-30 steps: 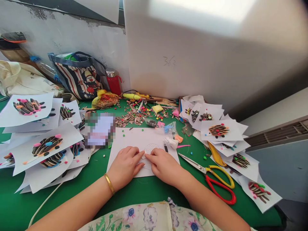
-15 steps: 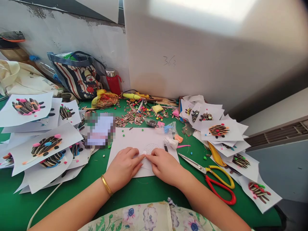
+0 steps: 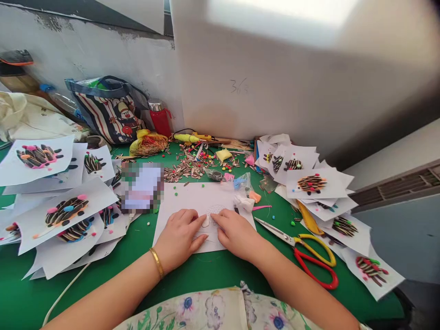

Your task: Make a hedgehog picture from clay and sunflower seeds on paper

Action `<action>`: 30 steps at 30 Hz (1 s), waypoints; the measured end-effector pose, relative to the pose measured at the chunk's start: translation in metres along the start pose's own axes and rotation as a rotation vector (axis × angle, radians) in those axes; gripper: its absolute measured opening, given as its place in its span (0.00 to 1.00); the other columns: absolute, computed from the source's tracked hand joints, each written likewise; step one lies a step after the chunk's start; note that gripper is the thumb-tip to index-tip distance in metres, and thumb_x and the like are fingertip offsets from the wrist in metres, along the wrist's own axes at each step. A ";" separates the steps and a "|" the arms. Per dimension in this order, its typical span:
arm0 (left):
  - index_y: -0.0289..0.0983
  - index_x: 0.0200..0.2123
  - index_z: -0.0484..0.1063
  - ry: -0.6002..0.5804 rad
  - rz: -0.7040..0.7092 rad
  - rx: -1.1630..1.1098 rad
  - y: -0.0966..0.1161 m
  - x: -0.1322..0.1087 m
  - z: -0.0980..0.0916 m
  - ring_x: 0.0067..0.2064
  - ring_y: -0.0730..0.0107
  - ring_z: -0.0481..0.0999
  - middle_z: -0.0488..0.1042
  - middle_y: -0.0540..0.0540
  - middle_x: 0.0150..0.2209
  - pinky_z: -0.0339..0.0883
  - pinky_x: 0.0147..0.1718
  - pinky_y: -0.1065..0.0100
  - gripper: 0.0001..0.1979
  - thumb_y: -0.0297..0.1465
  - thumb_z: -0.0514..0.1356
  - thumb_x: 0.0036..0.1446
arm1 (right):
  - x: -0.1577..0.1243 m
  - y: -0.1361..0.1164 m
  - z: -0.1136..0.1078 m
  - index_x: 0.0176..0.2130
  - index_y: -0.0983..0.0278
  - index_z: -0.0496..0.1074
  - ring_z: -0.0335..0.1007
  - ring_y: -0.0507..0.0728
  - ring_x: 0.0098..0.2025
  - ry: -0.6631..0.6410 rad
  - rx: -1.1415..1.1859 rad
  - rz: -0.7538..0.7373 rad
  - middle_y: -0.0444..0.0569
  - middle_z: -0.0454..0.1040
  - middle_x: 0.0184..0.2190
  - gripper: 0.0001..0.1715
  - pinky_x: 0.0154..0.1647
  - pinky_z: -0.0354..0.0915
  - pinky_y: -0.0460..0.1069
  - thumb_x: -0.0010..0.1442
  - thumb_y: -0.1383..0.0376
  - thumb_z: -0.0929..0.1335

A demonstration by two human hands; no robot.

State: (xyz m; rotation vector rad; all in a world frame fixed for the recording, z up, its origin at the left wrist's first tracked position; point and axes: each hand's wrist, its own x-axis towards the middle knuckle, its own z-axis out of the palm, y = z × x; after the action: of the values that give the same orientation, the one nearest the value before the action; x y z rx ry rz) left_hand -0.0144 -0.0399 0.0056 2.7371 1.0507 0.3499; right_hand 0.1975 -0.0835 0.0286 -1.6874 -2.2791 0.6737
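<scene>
the left hand (image 3: 178, 239) and right hand (image 3: 235, 234) lie palm down on the white sheet (image 3: 192, 199), fingers loosely together; i can't tell whether either pinches anything. the round dotted paper disc (image 3: 216, 210) sits just ahead of the right fingertips, nearer that hand than the left.

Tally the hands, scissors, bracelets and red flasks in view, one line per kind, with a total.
Hands: 2, left hand and right hand
Scissors: 1
Gold bracelet: 1
Red flask: 1
Total: 5
</scene>
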 end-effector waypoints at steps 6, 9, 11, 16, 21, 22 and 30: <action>0.39 0.56 0.68 0.016 -0.012 -0.013 -0.002 0.000 0.001 0.48 0.55 0.68 0.70 0.41 0.47 0.64 0.49 0.53 0.22 0.40 0.58 0.61 | 0.000 -0.001 0.002 0.62 0.62 0.65 0.66 0.58 0.46 0.005 -0.025 -0.014 0.52 0.70 0.44 0.30 0.48 0.62 0.51 0.61 0.71 0.63; 0.39 0.56 0.68 0.016 -0.011 -0.018 -0.002 0.000 0.001 0.48 0.55 0.68 0.70 0.41 0.47 0.64 0.49 0.53 0.21 0.40 0.58 0.61 | 0.001 -0.002 0.005 0.62 0.58 0.65 0.65 0.58 0.44 0.003 -0.071 -0.016 0.51 0.69 0.42 0.30 0.45 0.61 0.51 0.61 0.71 0.63; 0.39 0.54 0.69 0.007 -0.007 -0.018 -0.001 0.001 0.000 0.47 0.55 0.68 0.70 0.41 0.47 0.64 0.49 0.53 0.20 0.40 0.59 0.61 | 0.002 -0.003 0.006 0.61 0.57 0.65 0.65 0.58 0.43 0.003 -0.094 -0.008 0.50 0.69 0.41 0.30 0.44 0.60 0.51 0.61 0.71 0.64; 0.38 0.53 0.70 0.028 0.007 -0.012 -0.002 0.000 0.000 0.47 0.56 0.69 0.71 0.42 0.46 0.64 0.48 0.54 0.19 0.39 0.60 0.61 | 0.002 -0.002 0.003 0.61 0.59 0.66 0.65 0.57 0.45 0.002 -0.051 -0.004 0.51 0.70 0.43 0.29 0.47 0.61 0.50 0.62 0.71 0.63; 0.37 0.44 0.72 0.059 -0.026 0.016 0.001 0.005 0.001 0.44 0.57 0.70 0.72 0.42 0.43 0.65 0.44 0.57 0.13 0.39 0.61 0.60 | 0.002 0.003 0.000 0.61 0.65 0.65 0.67 0.57 0.48 0.016 0.027 -0.003 0.54 0.72 0.46 0.27 0.51 0.62 0.50 0.63 0.71 0.61; 0.37 0.41 0.72 0.060 -0.046 0.029 0.002 0.007 0.002 0.43 0.57 0.70 0.72 0.42 0.41 0.65 0.43 0.57 0.13 0.40 0.61 0.60 | 0.002 0.004 0.000 0.61 0.65 0.66 0.67 0.57 0.48 0.021 0.031 -0.006 0.54 0.72 0.46 0.27 0.51 0.62 0.50 0.63 0.71 0.61; 0.37 0.32 0.68 0.059 -0.162 0.169 0.014 0.028 0.003 0.38 0.57 0.69 0.70 0.44 0.34 0.61 0.38 0.58 0.13 0.41 0.63 0.56 | 0.002 0.006 0.005 0.61 0.62 0.65 0.66 0.57 0.46 0.047 0.023 -0.011 0.52 0.71 0.44 0.29 0.48 0.62 0.50 0.62 0.72 0.62</action>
State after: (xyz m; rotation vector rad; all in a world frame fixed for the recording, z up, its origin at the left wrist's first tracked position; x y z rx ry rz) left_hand 0.0157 -0.0319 0.0103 2.7758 1.3666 0.3324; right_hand 0.2000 -0.0817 0.0209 -1.6607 -2.2383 0.6487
